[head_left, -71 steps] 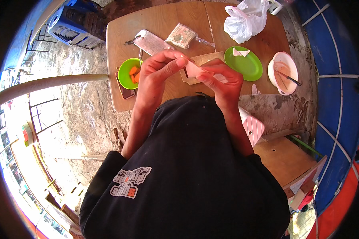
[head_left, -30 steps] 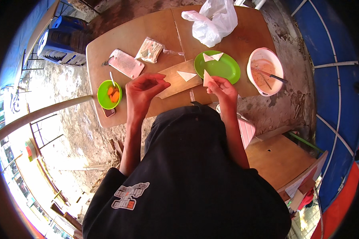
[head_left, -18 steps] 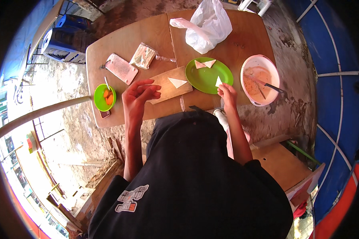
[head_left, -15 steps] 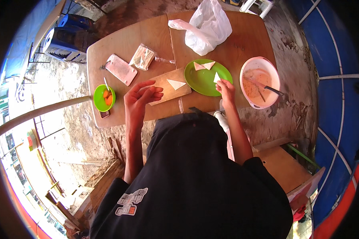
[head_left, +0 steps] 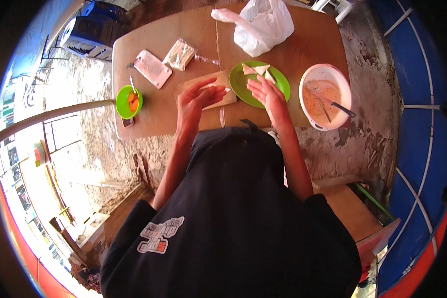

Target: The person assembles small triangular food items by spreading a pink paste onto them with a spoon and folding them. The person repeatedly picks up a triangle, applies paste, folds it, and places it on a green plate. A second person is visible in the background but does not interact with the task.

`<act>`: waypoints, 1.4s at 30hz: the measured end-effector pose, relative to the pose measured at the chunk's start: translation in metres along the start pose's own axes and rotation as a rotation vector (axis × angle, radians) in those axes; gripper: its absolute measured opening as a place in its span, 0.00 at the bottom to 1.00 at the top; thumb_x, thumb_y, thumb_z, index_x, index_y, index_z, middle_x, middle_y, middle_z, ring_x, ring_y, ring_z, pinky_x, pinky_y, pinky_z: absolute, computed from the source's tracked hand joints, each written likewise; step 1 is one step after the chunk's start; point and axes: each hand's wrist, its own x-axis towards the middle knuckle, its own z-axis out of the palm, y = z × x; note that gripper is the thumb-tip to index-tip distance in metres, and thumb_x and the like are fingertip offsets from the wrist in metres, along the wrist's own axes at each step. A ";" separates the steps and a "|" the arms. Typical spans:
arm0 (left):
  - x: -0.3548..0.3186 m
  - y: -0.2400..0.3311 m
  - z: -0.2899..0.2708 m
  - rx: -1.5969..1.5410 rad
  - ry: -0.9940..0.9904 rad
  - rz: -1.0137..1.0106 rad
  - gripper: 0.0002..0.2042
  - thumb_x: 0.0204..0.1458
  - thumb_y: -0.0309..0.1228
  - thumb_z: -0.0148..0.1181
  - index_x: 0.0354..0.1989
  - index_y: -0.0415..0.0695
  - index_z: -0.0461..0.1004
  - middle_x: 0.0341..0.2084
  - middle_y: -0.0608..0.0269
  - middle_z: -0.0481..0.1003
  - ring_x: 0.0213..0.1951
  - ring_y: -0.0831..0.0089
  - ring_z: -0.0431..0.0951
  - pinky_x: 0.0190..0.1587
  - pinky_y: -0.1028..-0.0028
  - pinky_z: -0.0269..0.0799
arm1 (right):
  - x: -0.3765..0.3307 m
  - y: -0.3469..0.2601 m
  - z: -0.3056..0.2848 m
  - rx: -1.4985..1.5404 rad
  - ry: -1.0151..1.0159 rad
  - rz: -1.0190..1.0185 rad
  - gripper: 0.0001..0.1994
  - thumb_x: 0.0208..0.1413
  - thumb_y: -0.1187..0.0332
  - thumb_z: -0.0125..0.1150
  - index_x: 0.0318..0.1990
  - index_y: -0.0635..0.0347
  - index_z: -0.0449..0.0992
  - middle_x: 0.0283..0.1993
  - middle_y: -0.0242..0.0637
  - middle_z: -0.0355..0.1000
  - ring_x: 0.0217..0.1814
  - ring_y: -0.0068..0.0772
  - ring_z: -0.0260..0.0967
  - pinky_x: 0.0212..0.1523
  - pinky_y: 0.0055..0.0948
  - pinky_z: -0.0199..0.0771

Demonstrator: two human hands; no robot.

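Note:
My left hand [head_left: 197, 102] hovers above the wooden board [head_left: 185, 86], its fingers stretched out and holding nothing. It hides most of the board and nearly all of a white triangular piece, of which only a bit shows by the fingertips. My right hand [head_left: 269, 97] is open over the near side of the green plate [head_left: 239, 93], with fingers extended. On the plate's far half lie white folded triangles [head_left: 263, 70]; one sits just beyond my right fingertips, partly covered by them.
A white plastic bag [head_left: 263, 32] stands at the table's [head_left: 303, 44] far side. To the right is a pale basin [head_left: 348, 82] of orange mixture with a black-handled utensil [head_left: 342, 109]. Leftward are a plastic-wrapped stack [head_left: 180, 54], a flat pale rectangular object [head_left: 153, 69] and a green bowl [head_left: 119, 105] with orange pieces.
My right hand has let go of a white triangle on the plate, opened and moved left. My left hand has shifted right over the board, covering the triangle there.

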 end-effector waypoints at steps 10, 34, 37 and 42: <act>0.000 -0.010 0.026 0.218 -0.103 0.090 0.16 0.54 0.22 0.57 0.51 0.32 0.70 0.34 0.51 0.80 0.39 0.74 0.79 0.45 0.76 0.74 | -0.029 -0.039 0.064 0.303 -0.217 -0.157 0.33 0.67 0.48 0.31 0.69 0.66 0.46 0.72 0.49 0.44 0.75 0.38 0.39 0.71 0.36 0.36; -0.089 -0.016 0.012 0.258 -0.641 0.350 0.38 0.61 0.57 0.28 0.70 0.41 0.35 0.71 0.53 0.35 0.71 0.60 0.33 0.69 0.64 0.29 | -0.094 0.036 0.144 -0.224 0.212 -0.705 0.33 0.68 0.54 0.29 0.70 0.65 0.28 0.75 0.44 0.21 0.77 0.36 0.16 0.73 0.34 0.20; -0.076 -0.010 0.006 0.091 -0.444 0.281 0.35 0.63 0.55 0.23 0.70 0.42 0.35 0.71 0.61 0.35 0.71 0.68 0.31 0.70 0.67 0.25 | -0.123 0.042 0.182 -0.187 0.055 -0.536 0.34 0.68 0.50 0.27 0.70 0.62 0.25 0.75 0.41 0.19 0.77 0.34 0.13 0.72 0.32 0.18; -0.059 0.001 -0.014 0.153 -0.378 0.468 0.33 0.64 0.53 0.24 0.70 0.43 0.35 0.71 0.60 0.35 0.71 0.67 0.31 0.71 0.61 0.26 | -0.161 0.037 0.195 -0.276 -0.103 -0.568 0.40 0.63 0.54 0.50 0.70 0.65 0.33 0.75 0.46 0.31 0.77 0.35 0.28 0.72 0.35 0.31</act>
